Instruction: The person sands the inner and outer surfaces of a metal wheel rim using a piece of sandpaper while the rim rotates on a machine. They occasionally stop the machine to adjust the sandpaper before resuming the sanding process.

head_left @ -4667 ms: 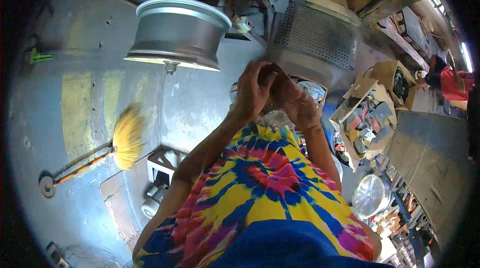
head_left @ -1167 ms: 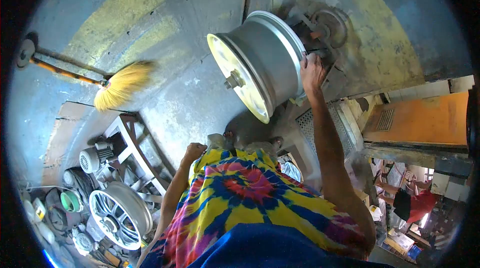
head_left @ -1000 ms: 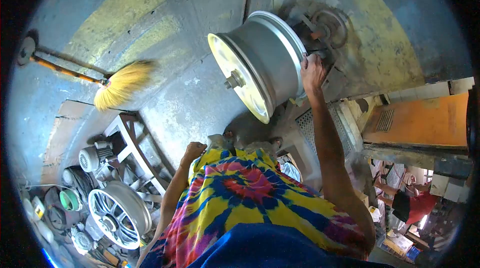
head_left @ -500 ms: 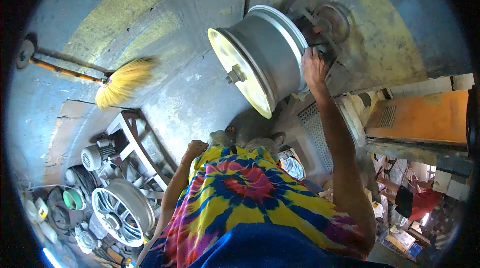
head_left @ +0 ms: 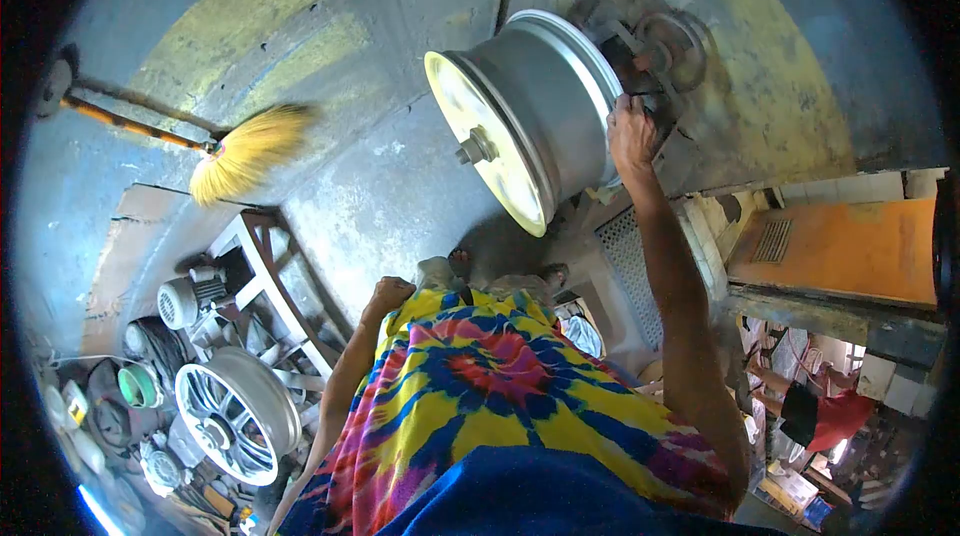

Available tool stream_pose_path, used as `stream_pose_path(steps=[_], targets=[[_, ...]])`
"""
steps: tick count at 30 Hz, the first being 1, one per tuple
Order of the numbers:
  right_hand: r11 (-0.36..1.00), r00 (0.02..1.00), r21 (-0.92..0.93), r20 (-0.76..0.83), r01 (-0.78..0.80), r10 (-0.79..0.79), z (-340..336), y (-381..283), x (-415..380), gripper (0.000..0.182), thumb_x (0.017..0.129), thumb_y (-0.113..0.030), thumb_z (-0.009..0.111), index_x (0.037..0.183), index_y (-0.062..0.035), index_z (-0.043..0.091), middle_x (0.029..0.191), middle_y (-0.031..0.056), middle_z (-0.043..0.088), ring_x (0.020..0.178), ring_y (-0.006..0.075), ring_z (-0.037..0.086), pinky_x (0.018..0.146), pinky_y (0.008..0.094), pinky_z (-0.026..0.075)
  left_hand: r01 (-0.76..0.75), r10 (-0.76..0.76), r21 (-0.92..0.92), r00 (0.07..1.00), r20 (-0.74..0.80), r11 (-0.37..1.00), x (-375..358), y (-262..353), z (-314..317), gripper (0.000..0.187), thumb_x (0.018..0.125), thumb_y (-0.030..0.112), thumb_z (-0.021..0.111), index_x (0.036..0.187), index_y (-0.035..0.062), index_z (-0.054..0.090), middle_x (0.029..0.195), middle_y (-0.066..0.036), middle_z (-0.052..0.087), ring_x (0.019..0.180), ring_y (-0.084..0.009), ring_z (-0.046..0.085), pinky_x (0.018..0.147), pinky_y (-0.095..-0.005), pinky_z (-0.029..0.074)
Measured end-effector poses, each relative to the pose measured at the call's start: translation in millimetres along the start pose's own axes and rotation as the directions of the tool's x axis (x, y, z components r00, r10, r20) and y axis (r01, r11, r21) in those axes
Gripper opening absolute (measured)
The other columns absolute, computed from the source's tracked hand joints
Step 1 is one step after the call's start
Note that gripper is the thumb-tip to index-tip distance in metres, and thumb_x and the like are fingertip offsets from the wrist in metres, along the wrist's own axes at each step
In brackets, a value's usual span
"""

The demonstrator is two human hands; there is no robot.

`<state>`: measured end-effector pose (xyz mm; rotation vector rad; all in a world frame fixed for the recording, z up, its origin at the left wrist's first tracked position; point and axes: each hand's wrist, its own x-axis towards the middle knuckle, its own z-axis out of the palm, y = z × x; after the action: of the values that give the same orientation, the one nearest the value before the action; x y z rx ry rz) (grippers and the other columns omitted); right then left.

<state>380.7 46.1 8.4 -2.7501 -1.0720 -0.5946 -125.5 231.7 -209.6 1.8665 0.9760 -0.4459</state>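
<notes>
A silver wheel rim sits on a spindle, with a large nut at the centre of its pale front face. The face is smeared, as if the rim is turning. My right hand is at the rim's far edge, its fingers bent and pressed together against the metal. Whatever may be in those fingers is hidden. Behind the rim, a round pulley-like wheel belongs to the machine. My left hand is closed in a loose fist by my thigh, at the hem of my tie-dye shirt.
To the left are a broom, an electric motor, a metal frame and a spoked rim among piled parts. A perforated panel and orange cabinet stand right. Another person in red is at lower right.
The view has shifted slightly, so surroundings on the left and right sit a little differently. My right hand stays at the rim's edge, and my left hand stays by my thigh.
</notes>
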Motion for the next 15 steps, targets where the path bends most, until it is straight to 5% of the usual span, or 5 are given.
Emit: stream_pose_path(steps=[11, 13, 15], targets=[[0.993, 0.999, 0.116, -0.045, 0.021, -0.016, -6, 9, -15, 0.014, 0.084, -0.012, 0.061, 0.094, -0.0047, 0.055, 0.090, 0.0185, 0.059, 0.079, 0.0392, 0.063, 0.067, 0.0495, 0.052, -0.029, 0.028, -0.026, 1.000, -0.005, 0.999, -6, 4, -5, 0.033, 0.076, 0.037, 0.069, 0.088, 0.0075, 0.076, 0.083, -0.014, 0.073, 0.081, -0.0242, 0.072, 0.079, -0.0356, 0.057], [0.997, 1.000, 0.082, -0.006, 0.012, -0.011, -3, 13, -14, 0.021, 0.084, -0.009, 0.064, 0.101, -0.0015, 0.055, 0.099, 0.0215, 0.060, 0.085, 0.0399, 0.065, 0.071, 0.0480, 0.054, 0.105, -0.110, 0.067, 0.992, 0.069, 0.992, 0, 6, -5, 0.036, 0.075, 0.039, 0.069, 0.090, 0.0064, 0.075, 0.085, -0.015, 0.073, 0.084, -0.0255, 0.072, 0.081, -0.0364, 0.056], [0.996, 0.997, 0.079, -0.074, 0.038, -0.032, 2, 11, -13, 0.016, 0.086, -0.012, 0.062, 0.097, -0.0029, 0.055, 0.096, 0.0200, 0.059, 0.083, 0.0404, 0.063, 0.071, 0.0487, 0.053, 0.062, -0.065, 0.044, 0.996, 0.059, 0.997, 6, 3, -2, 0.038, 0.075, 0.040, 0.069, 0.091, 0.0064, 0.075, 0.086, -0.015, 0.073, 0.085, -0.0263, 0.071, 0.082, -0.0368, 0.056]])
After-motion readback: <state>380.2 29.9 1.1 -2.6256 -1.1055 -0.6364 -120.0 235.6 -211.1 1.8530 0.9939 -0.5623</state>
